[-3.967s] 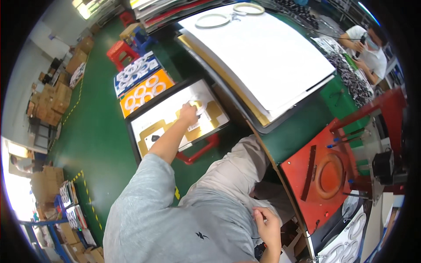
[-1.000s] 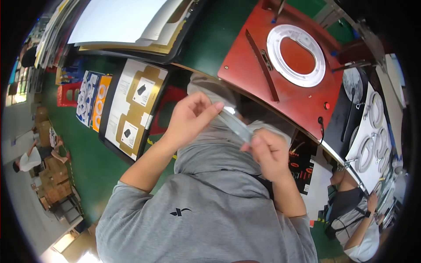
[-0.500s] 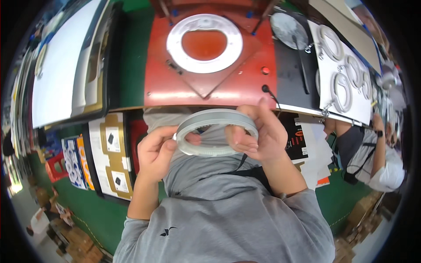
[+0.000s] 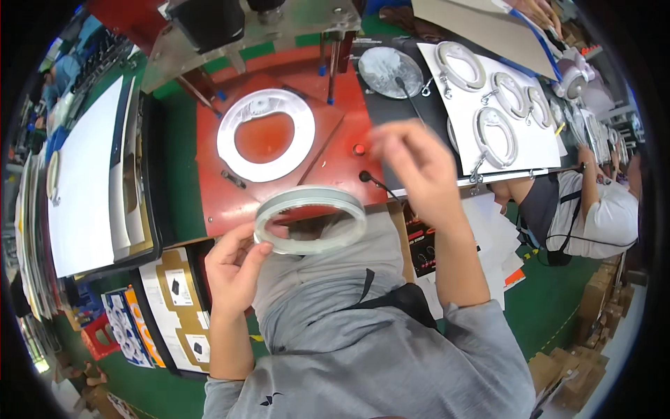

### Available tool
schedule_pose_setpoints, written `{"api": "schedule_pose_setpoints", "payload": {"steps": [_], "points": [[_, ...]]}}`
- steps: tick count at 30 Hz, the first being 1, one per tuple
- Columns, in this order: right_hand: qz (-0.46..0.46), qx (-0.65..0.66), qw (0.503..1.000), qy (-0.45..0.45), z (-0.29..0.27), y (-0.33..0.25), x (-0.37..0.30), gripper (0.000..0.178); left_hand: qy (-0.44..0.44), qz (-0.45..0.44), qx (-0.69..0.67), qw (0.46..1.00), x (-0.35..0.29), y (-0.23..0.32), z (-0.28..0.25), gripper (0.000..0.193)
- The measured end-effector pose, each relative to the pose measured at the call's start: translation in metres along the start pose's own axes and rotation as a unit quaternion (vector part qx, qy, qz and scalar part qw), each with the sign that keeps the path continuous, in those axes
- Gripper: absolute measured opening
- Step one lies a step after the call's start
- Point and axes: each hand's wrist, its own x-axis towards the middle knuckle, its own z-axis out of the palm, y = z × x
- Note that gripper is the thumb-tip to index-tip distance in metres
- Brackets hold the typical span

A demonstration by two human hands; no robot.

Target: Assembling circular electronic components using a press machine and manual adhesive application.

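Observation:
My left hand (image 4: 236, 269) grips the lower left edge of a translucent whitish ring (image 4: 310, 246), holding it tilted over my lap and overlapping the front edge of a red machine bed. My right hand (image 4: 419, 164) is off the ring, raised over the right side of the bed near a small red button (image 4: 359, 149). Its fingers are smeared by motion, so I cannot make out whether they hold anything. Behind the held ring, a flat white ring plate (image 4: 232, 148) lies on the red machine bed (image 4: 335, 164).
Metal posts and a clear plate (image 4: 269, 43) stand over the bed. To the right are a round dish of white material (image 4: 391, 72) and several white rings with clips on a white board (image 4: 447, 105). Stacked sheets (image 4: 84, 188) stand left. A seated person (image 4: 593, 209) works at right.
My right hand has let go of the ring and moved up and right over the machine. The left hand still holds the ring. The view has turned, showing more of the machine frame.

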Motion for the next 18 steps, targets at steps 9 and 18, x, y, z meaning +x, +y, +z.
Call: {"api": "schedule_pose_setpoints", "payload": {"steps": [9,18], "points": [[0.072,-0.544,0.832,0.08,-0.038,0.076,0.014,0.016,0.008,0.019,-0.035,0.999,0.01,-0.016,-0.004,0.031],[0.036,-0.421,0.892,0.16,-0.039,0.075,0.054,0.017,0.001,0.02,-0.04,0.999,0.008,-0.021,-0.005,0.032]]}}
